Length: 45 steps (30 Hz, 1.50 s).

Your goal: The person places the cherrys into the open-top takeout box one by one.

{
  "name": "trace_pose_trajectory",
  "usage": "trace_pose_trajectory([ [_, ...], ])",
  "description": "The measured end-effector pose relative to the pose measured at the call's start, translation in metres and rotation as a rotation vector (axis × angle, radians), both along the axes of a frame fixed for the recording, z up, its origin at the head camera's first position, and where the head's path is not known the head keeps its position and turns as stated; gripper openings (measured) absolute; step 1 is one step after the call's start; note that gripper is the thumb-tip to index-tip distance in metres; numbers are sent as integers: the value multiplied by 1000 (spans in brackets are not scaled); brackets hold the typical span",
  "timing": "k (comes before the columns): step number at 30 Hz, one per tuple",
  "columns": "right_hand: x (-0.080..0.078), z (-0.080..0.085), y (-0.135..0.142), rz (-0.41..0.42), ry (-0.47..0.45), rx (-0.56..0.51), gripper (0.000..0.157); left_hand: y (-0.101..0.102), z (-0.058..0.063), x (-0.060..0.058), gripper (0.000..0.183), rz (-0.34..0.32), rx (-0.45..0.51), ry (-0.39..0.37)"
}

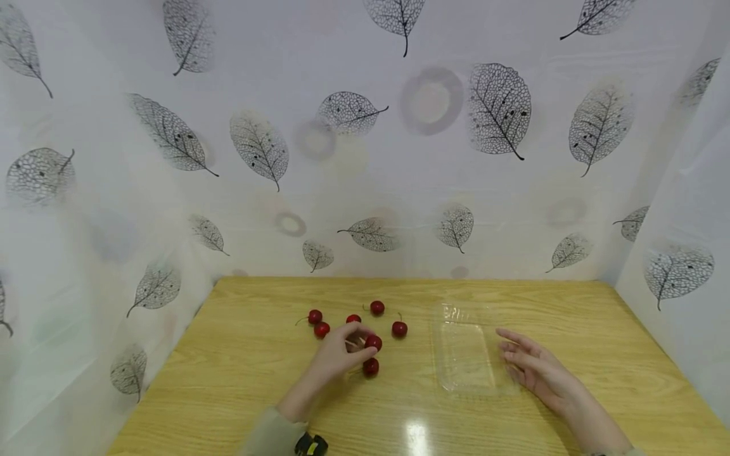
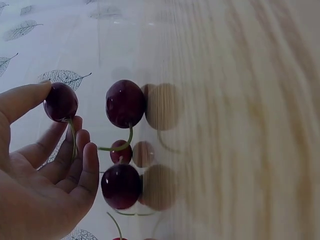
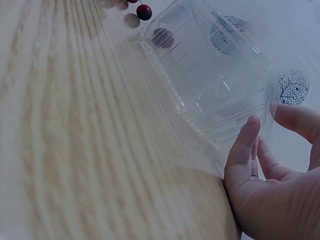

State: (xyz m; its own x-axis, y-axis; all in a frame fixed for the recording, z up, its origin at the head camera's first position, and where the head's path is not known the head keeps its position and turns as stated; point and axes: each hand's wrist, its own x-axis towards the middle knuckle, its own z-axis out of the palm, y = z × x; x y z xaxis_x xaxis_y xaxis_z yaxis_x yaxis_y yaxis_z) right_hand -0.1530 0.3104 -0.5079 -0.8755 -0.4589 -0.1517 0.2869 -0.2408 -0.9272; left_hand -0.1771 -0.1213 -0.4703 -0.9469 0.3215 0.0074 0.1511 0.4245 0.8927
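Note:
My left hand (image 1: 333,354) pinches a dark red cherry (image 1: 373,342) between thumb and forefinger. In the left wrist view that cherry (image 2: 60,102) is lifted off the table, its green stem hanging toward the other fingers. Just below it in the head view lies another cherry (image 1: 371,368); a brighter red one (image 1: 353,318) shows behind the fingers. On the right side a clear plastic container (image 1: 463,354) stands on the table with its open side up. My right hand (image 1: 538,373) is at the container's right side, fingers loosely extended and holding nothing.
More cherries lie around the left hand: two together at the left, one bright (image 1: 322,330) and one darker (image 1: 315,316), one farther back (image 1: 377,308), and one (image 1: 399,329) toward the container. The wooden table (image 1: 228,380) meets a leaf-patterned sheet (image 1: 393,171) at the back.

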Motion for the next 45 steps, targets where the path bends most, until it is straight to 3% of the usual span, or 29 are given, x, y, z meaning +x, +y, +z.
trace_pose_trajectory([
  [15,-2,-1,-1,30,17,-40,50,28,6,-12,28,-19,-40,37],
  [24,-1,-2,0,22,9,-45,50,51,8,-14,28,-76,38,41],
  [31,-1,-2,0,18,0,-35,49,73,9,-16,25,-85,32,70],
  [45,0,-1,1,19,-33,-37,50,111,18,-14,31,-150,90,23],
])
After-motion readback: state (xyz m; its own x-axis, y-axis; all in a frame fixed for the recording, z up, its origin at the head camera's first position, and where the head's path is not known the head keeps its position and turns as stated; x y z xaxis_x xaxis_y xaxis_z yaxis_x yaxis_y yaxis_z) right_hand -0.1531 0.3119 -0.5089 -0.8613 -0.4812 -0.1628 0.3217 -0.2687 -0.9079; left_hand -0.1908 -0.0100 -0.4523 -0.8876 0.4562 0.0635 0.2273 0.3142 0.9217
